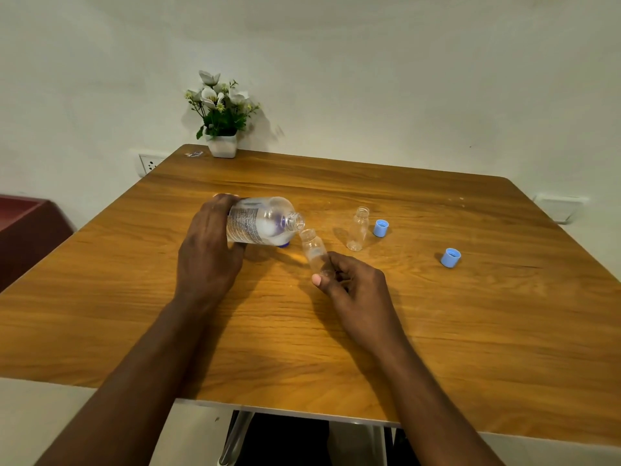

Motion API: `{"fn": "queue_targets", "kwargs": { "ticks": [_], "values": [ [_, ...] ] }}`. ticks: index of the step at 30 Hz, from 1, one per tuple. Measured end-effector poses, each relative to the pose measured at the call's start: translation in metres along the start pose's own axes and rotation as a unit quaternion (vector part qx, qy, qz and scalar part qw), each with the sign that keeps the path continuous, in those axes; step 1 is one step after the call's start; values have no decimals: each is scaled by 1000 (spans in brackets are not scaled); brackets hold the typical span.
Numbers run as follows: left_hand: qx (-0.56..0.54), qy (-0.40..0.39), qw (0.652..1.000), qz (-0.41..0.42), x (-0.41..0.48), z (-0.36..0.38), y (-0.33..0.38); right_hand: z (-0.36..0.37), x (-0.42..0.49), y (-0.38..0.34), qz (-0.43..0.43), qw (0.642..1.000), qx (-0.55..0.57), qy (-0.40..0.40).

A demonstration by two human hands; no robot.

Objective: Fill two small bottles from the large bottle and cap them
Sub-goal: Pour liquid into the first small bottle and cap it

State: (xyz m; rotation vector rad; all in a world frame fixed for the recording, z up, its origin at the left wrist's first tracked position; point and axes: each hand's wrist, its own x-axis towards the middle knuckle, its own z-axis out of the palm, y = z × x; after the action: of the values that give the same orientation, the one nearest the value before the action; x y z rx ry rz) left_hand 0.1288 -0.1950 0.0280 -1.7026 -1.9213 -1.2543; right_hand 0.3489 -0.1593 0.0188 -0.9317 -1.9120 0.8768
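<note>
Head view, from the nearest edge outward: two bare forearms reach over the front rim of a wooden table (336,348). The right hand (353,287) has its fingers and thumb curled round the base of a small clear bottle (314,252), pinching it so that it leans with its open mouth up and to the left. The left hand (210,247) wraps over the rear of the large bottle (265,222), fingers clasped about its labelled body. That bottle is tipped almost onto its side, uncapped, its mouth pointing right and sitting just above the small bottle's mouth – whether the two rims touch cannot be told. Clear liquid lies along the large bottle's lower side. A dark blue cap (284,244) peeks out from under it on the tabletop.

Further right, the second small bottle (359,228) stands upright and open, with a light blue cap (381,228) just beside it. Another light blue cap (450,257) lies well apart, nearer the right edge.

At the far left corner stands a white pot of flowers (221,112) – a small scrap (194,154) lies beside it. A wall socket (149,163) shows on the wall behind, and a dark red cabinet (27,230) sits left of the table.
</note>
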Motion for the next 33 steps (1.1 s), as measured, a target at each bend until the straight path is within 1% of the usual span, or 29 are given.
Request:
{"fn": "queue_targets", "kwargs": {
  "ticks": [16,33],
  "values": [
    [48,36,998,7,1,-3,1,0,1,3,-2,1000,-18,-22],
    [57,61,996,18,1,-5,1,0,0,2,16,999,-20,-39]
  ]
}}
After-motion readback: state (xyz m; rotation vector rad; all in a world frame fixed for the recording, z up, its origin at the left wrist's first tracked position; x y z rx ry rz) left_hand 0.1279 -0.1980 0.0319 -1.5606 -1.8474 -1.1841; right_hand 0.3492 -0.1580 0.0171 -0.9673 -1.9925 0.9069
